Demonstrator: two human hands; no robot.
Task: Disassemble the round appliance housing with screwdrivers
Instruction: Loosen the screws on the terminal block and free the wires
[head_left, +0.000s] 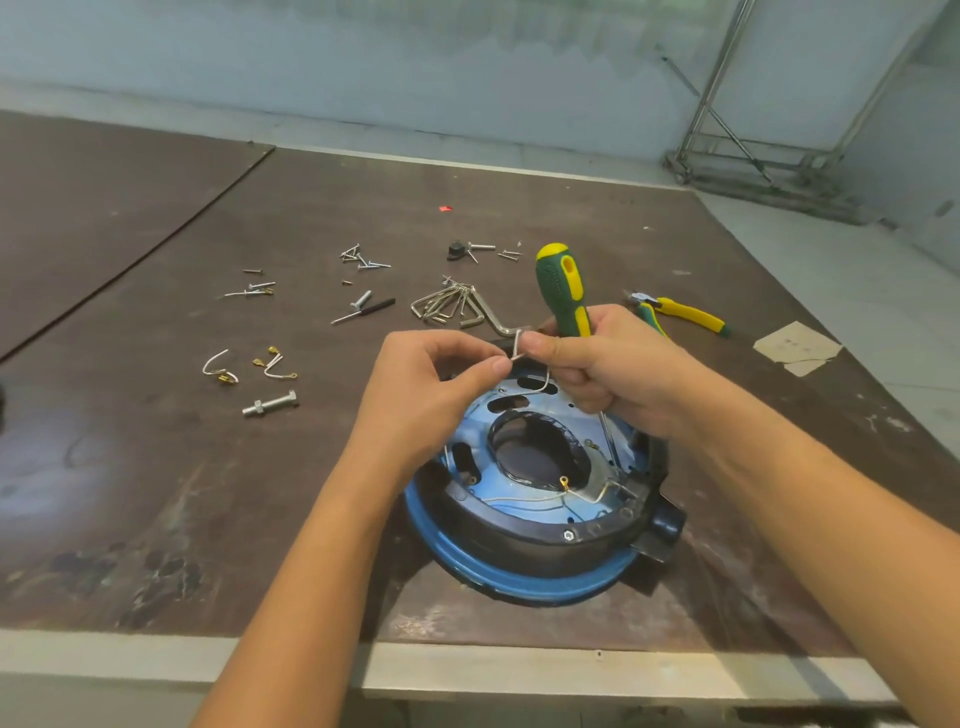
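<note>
Nearest me, the round blue and black appliance housing (519, 578) lies open side up on the worn brown table (208, 519), close to its front edge, with white leads running across its blue inner plate. Above it my left hand (436, 384) has its grip pinched by thumb and forefinger on a thin white wire (517, 347) that rises from inside the housing. My right hand (608, 369) has its grip clenched round the green and yellow screwdriver (563, 291), handle upright and shaft pointing down into the housing, while its thumb and forefinger also nip the same wire, just beside the left fingertips. To the left lie a silver bolt with a nut (270, 404) and short white wire pieces with brass terminals (222, 370). Further back sit a bunch of steel hex keys (447, 306), scattered loose screws (363, 257) and a small black part (456, 250). To the right are yellow and green pliers (685, 314) and a torn paper scrap (797, 347).
</note>
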